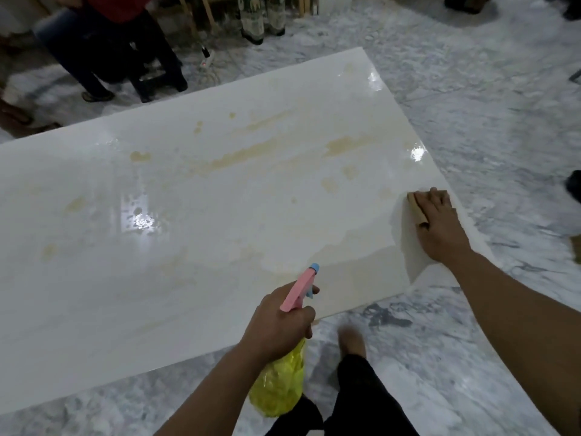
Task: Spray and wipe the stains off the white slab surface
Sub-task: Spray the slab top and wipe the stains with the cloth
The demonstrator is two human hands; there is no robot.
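A large glossy white slab [94, 294] fills the middle of the view. Yellowish-brown stains [242, 155] streak its far half, with smaller blotches to the left and right. My left hand [279, 325] grips a spray bottle [279, 385] with a yellow body and a pink trigger head [298, 291], its blue nozzle pointing over the slab's near edge. My right hand [440, 228] presses flat on a tan sponge [415, 206] near the slab's right edge. A wet film spreads across the slab around the sponge.
The slab lies over a grey marbled floor [471, 105]. My bare foot [352, 338] and dark trouser legs are below the near edge. A person in dark trousers sits on a stool [157, 77] at the far left. A white power strip [207, 59] lies beyond the slab.
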